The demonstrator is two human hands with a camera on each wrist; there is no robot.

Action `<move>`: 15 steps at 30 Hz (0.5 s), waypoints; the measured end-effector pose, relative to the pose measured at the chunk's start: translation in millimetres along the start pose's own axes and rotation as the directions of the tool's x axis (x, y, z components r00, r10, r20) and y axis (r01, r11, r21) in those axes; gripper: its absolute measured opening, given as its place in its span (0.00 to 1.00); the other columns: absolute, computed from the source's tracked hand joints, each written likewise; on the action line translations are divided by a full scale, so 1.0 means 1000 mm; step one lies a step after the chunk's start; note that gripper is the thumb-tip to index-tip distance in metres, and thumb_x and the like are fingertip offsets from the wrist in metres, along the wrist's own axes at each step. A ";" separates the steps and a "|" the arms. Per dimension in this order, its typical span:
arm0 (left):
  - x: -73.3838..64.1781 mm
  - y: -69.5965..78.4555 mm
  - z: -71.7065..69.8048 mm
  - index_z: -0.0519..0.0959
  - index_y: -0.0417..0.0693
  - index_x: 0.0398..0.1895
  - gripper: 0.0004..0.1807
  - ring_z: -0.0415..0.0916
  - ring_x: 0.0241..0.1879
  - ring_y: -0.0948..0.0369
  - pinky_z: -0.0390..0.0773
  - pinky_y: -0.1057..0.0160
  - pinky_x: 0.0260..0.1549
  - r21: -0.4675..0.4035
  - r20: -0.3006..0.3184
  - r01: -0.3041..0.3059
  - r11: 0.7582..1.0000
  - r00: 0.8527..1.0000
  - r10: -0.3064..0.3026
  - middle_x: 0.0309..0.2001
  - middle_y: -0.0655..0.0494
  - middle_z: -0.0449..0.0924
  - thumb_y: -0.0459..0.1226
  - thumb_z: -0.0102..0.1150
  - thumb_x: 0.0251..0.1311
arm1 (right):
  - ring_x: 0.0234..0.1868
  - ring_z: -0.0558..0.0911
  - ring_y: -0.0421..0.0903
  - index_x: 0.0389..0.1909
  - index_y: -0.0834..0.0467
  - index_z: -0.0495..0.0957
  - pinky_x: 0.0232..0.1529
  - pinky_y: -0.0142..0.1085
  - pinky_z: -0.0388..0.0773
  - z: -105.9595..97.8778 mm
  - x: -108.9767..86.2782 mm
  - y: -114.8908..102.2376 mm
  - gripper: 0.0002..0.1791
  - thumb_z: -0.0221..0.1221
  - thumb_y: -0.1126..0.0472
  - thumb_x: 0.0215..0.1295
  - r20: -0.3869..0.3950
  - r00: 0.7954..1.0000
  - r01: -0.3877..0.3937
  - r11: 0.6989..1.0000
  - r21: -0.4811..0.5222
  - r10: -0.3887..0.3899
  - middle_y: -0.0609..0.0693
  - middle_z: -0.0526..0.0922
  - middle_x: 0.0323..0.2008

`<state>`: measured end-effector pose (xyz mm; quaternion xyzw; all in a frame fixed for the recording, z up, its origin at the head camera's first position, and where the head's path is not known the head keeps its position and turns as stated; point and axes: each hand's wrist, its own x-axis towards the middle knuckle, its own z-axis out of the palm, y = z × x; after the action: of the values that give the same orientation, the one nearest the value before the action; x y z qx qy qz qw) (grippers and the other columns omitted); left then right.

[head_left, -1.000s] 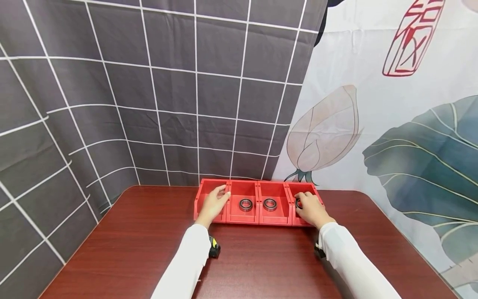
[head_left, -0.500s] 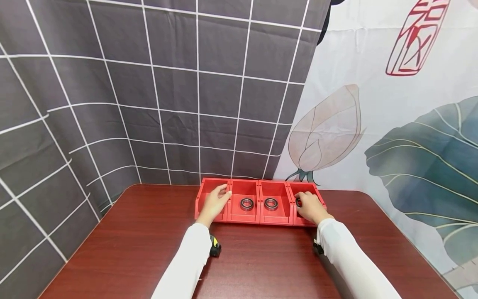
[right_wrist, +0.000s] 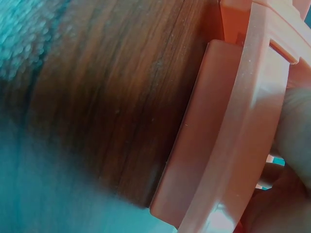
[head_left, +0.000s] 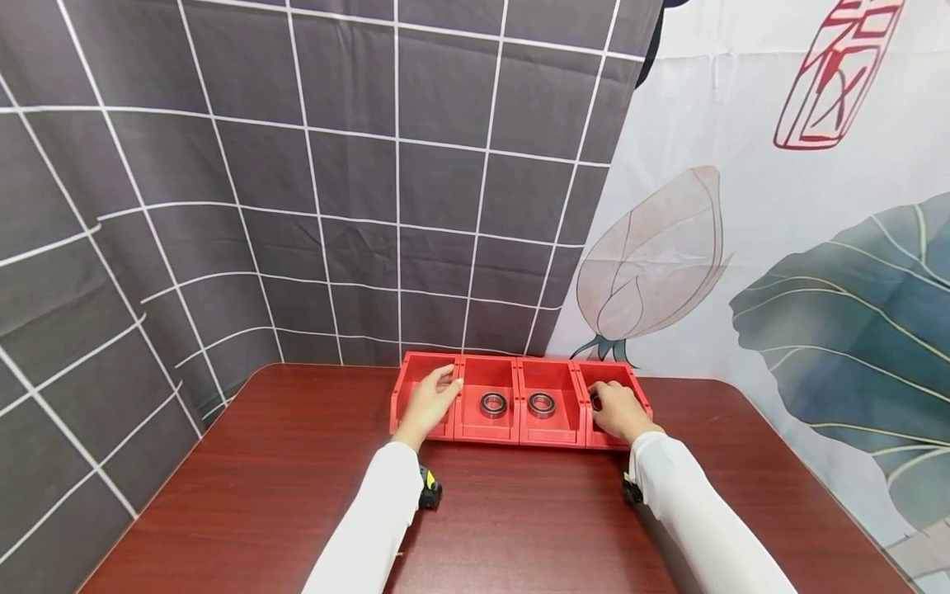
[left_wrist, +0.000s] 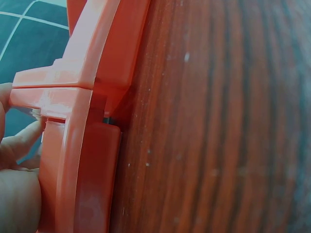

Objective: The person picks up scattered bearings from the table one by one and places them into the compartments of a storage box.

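Note:
A row of joined red bins (head_left: 486, 433) stands at the table's far edge. My left hand (head_left: 430, 402) reaches over the leftmost bin, thumb at the divider and fingers loosely bent inside that bin; nothing shows in its grasp. In the left wrist view, the thumb and fingers (left_wrist: 24, 141) appear beside the red divider (left_wrist: 53, 99). My right hand (head_left: 619, 410) is in the rightmost bin, its fingers pinching a dark ring bearing (head_left: 596, 402) that they mostly cover. In the right wrist view the bin's front wall (right_wrist: 233, 141) hides the bearing. The middle bins each hold one bearing, left (head_left: 493, 404) and right (head_left: 542, 404).
Beneath the bins is a reddish-brown wooden table (head_left: 534, 520). Directly behind rise a dark grid-patterned cloth (head_left: 356, 165) and a white cloth with plant prints (head_left: 668, 107). The bins' front walls and dividers stand up around both hands.
The head view has shifted slightly, so the bins sit a little farther right in it. Both hands keep their places at the outer bins, and the middle bearings lie as before.

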<state>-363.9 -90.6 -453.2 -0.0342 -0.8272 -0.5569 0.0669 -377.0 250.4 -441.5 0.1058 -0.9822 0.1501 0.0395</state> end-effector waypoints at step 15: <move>-0.001 0.001 0.000 0.68 0.47 0.67 0.29 0.74 0.58 0.49 0.75 0.51 0.55 -0.004 0.004 -0.009 1.000 1.000 0.009 0.60 0.45 0.74 0.46 0.57 0.65 | 0.51 0.74 0.64 0.53 0.68 0.75 0.55 0.60 0.71 0.003 0.003 0.002 0.23 0.63 0.61 0.59 0.011 1.000 -0.002 1.000 0.008 0.001 0.66 0.77 0.48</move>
<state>-362.4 -90.0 -453.0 -0.0392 -0.8261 -0.5582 0.0676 -380.9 251.1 -444.3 0.1060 -0.9819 0.1533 0.0336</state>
